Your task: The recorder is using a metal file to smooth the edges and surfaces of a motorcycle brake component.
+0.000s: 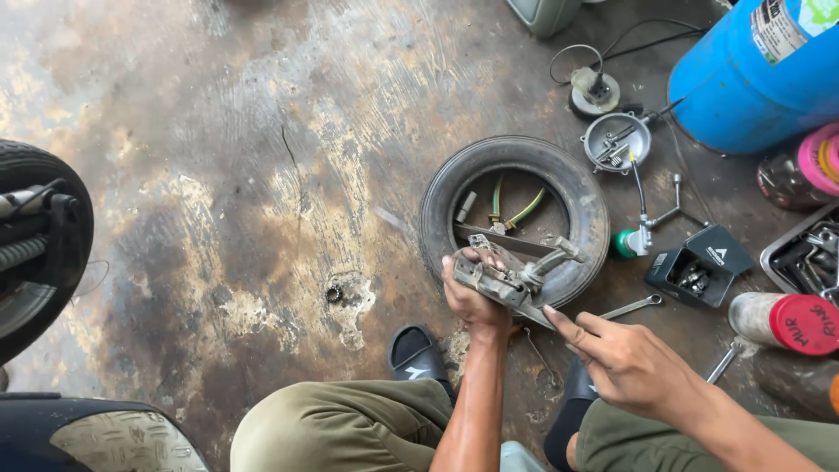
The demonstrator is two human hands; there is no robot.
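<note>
Left hand [472,301] has a tight grip round the metal part [511,278], held over the tyre [514,218]. Right hand [625,360], open, fingers touching its near end. Looks heavy, stiff, greasy; best held by the body.

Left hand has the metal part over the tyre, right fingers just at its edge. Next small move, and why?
Probably close the right hand onto the near end of the metal part. The left hand alone grips it above the small tyre, and the right fingertips only meet its edge, so a second grip would likely steady it.

Blue cylinder [756,74], black box [699,265], spanner [631,307]
</note>
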